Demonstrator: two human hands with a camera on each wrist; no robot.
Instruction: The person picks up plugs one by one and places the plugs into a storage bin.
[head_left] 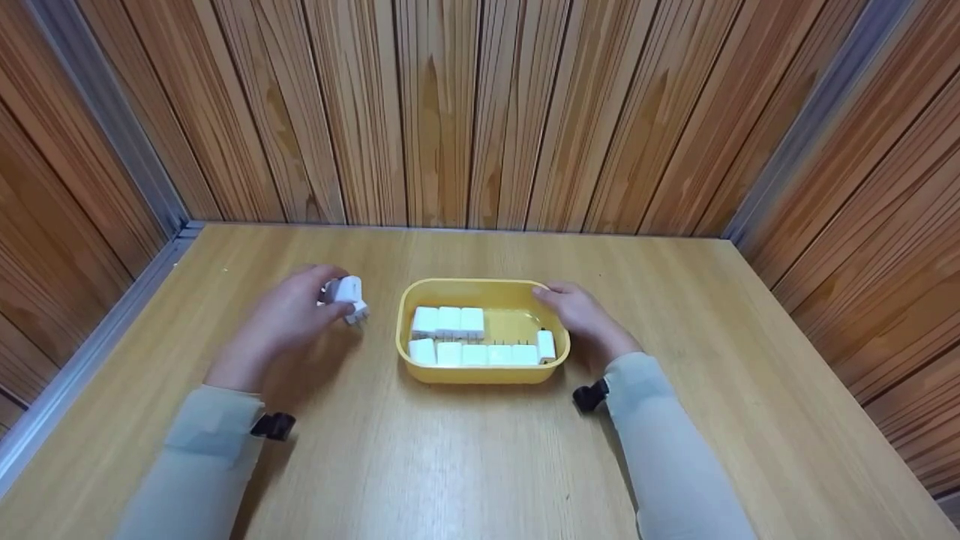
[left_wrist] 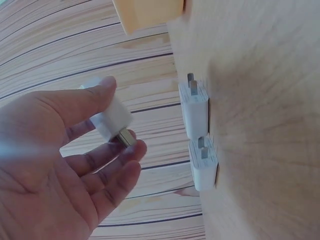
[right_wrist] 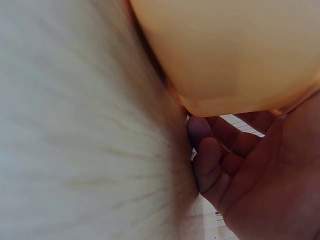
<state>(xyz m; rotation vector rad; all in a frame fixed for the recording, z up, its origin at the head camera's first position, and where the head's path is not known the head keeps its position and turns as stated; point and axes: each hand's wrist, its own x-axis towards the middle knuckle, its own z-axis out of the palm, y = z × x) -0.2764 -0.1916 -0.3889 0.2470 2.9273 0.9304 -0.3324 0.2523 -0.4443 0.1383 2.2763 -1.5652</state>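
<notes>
My left hand pinches a white plug-in charger between thumb and fingers, left of the yellow plastic box. Metal prongs stick out of the charger's lower end. In the left wrist view two more white chargers, a farther one and a nearer one, lie on the table beside that hand. My right hand grips the box's right end, thumb over the rim and fingers outside. White chargers fill part of the box: a back row of three and a front row of several.
At the front row's right end, one charger is turned differently. The box's back right floor shows bare. Wood-patterned panels rise behind and at both sides of the wooden table.
</notes>
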